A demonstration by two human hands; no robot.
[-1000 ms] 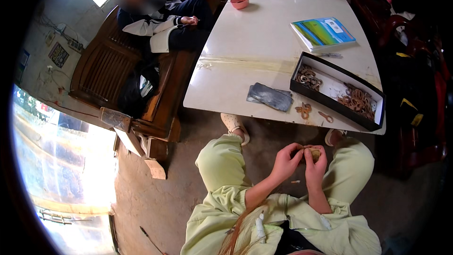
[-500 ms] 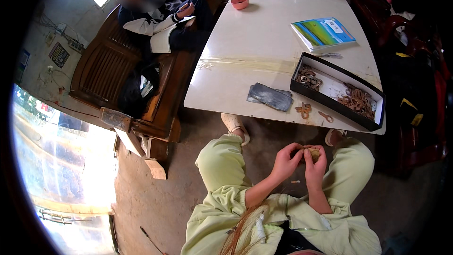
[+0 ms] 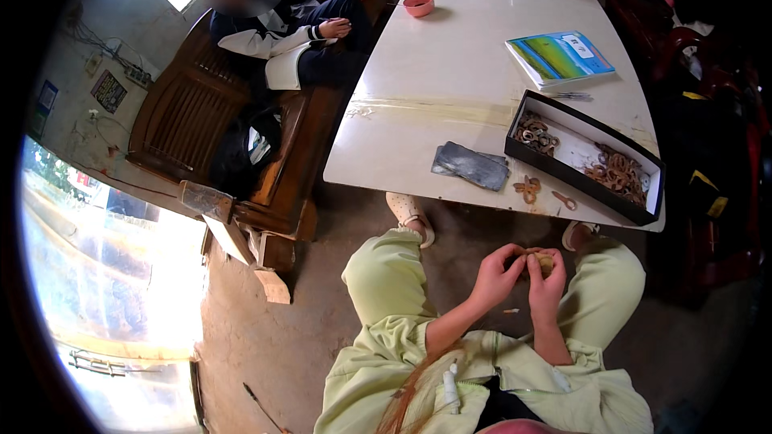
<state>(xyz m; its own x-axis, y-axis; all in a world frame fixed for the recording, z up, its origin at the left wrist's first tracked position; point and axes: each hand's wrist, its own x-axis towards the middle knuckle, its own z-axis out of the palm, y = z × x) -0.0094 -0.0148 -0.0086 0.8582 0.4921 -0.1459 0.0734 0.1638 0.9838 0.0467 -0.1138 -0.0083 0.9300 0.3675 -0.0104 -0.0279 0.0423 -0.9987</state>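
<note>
Basically a white glossy tabletop (image 3: 450,88), long, rounded edge, with a taped seam across its middle. Floor (image 3: 265,329) is bare packed dirt, brownish. Dark slatted wooden bench (image 3: 193,112) along the tabletop's left side, another person (image 3: 281,28) seated on it in dark clothes. Grey wall at left with wiring and a socket; bright daylight at far left.

On the tabletop: a black rectangular cardboard box (image 3: 591,124) with white lining, two heaps of brown woven rings inside, one at each end. Just beside its near side, a few loose rings (image 3: 528,188) at the tabletop's edge. Flat grey pouch (image 3: 471,165), crinkly, left of those. Glossy book (image 3: 560,58) with blue-green cover farther back. Small pink bowl (image 3: 419,5), a phone on paper, and a dark kettle at the far end.

Person sits on the near side in pale green soft clothes, sandals on the floor. Left hand (image 3: 497,277) and right hand (image 3: 547,285) meet above the knees, below the tabletop edge, both closed on a small tan woven piece (image 3: 540,259), fingers pinched round it. Its exact shape is too small to tell.
</note>
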